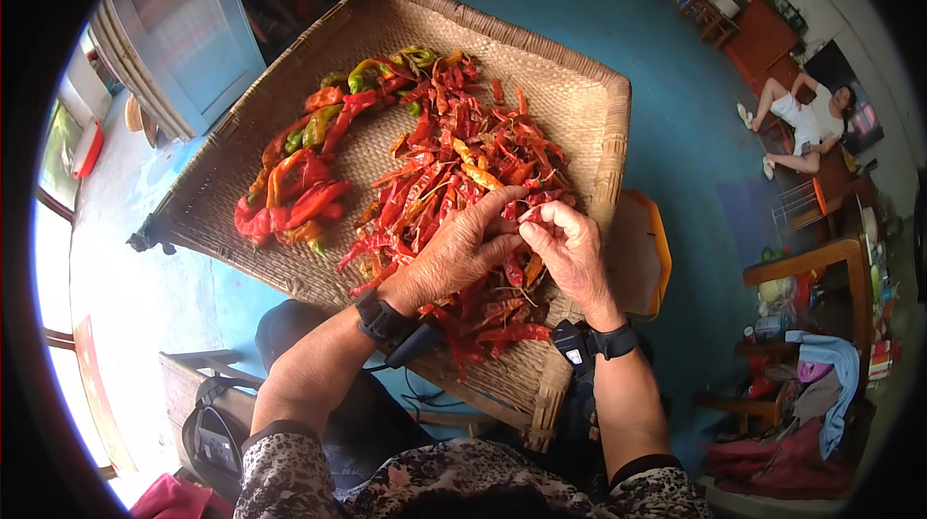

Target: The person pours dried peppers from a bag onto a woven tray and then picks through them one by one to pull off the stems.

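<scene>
A woven basket tray (pixel 572 77) lies before me, holding a large heap of dried red chili peppers (pixel 413 193). Fresher red and green peppers (pixel 319 128) form a curved row along its left side. Over the right part of the heap, my left hand (pixel 463 236) and my right hand (pixel 568 244) meet at the fingertips. The right thumb and forefinger pinch a small dried red chili. The left fingers are bent close against it, and whether they grip a chili too is partly hidden. Both wrists wear black straps.
A yellow-rimmed stool or tub (pixel 655 251) stands right of the tray. A wooden bench (pixel 217 410) with a black bag is at lower left. A person (pixel 807 117) sits at the far right. A wooden chair (pixel 753 403) bears clothes.
</scene>
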`<state>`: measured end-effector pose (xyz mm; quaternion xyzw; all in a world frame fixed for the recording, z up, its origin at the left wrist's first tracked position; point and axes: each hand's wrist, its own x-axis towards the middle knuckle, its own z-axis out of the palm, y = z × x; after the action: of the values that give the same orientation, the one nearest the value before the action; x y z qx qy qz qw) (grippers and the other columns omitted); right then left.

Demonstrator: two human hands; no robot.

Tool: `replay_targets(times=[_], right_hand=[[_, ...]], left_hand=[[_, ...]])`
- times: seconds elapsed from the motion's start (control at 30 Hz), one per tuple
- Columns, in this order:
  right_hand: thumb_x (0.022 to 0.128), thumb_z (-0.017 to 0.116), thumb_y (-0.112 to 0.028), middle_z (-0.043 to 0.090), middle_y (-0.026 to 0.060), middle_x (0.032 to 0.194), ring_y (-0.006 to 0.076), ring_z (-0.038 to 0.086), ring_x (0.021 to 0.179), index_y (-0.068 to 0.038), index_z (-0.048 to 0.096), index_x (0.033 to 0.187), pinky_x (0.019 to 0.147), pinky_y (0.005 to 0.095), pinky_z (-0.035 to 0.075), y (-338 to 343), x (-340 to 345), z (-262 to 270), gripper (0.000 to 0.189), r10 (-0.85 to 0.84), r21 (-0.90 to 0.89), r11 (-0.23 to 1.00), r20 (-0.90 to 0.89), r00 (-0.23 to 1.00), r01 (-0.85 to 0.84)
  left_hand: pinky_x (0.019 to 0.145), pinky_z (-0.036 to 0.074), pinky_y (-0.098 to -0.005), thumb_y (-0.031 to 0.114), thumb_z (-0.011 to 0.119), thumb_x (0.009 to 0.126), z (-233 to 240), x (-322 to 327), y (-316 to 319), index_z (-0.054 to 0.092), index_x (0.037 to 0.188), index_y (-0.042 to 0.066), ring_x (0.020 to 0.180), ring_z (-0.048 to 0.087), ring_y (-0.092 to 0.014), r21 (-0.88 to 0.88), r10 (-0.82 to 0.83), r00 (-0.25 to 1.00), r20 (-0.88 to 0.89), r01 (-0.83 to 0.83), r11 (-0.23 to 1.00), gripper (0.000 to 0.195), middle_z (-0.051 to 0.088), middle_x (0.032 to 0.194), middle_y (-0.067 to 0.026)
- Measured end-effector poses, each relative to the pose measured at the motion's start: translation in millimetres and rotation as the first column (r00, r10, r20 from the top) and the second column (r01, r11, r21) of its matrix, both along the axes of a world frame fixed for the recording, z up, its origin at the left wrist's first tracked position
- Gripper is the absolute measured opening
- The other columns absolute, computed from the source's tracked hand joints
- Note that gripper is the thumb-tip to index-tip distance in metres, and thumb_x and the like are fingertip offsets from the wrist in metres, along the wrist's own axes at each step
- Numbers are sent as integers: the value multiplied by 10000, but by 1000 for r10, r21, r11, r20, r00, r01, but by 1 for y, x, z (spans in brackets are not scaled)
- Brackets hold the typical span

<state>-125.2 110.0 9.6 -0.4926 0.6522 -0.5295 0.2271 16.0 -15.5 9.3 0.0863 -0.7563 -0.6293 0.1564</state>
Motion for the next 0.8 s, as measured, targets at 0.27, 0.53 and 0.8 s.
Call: replay_targets(times=[0.27,0.53,0.8], right_hand=[[890,639,-121,606,53,764,124,551,645,-1,599,908,608,259,461,33,-64,18,128,-629,-206,777,-249,736,594],[854,635,-113,592,197,1121,331,590,1028,-30,570,1190,890,413,481,16,-58,2,352,-400,-77,885,-630,666,460],[827,602,2,590,194,1083,360,575,999,-7,591,1106,863,405,478,-14,-36,-2,280,-31,144,977,-629,776,156]], left_hand=[[892,481,-407,13,593,782,-11,-9,-23,521,1276,77,1083,518,-356,-845,250,950,-186,-285,452,503,475,1320,-169],[803,491,-368,81,564,794,-21,-11,-17,557,1209,65,966,543,-283,-890,257,955,-147,-241,386,416,544,1005,-114],[689,504,-361,110,590,800,-15,9,-17,600,960,70,857,569,-266,-927,202,976,-76,-144,347,166,538,886,-87]])
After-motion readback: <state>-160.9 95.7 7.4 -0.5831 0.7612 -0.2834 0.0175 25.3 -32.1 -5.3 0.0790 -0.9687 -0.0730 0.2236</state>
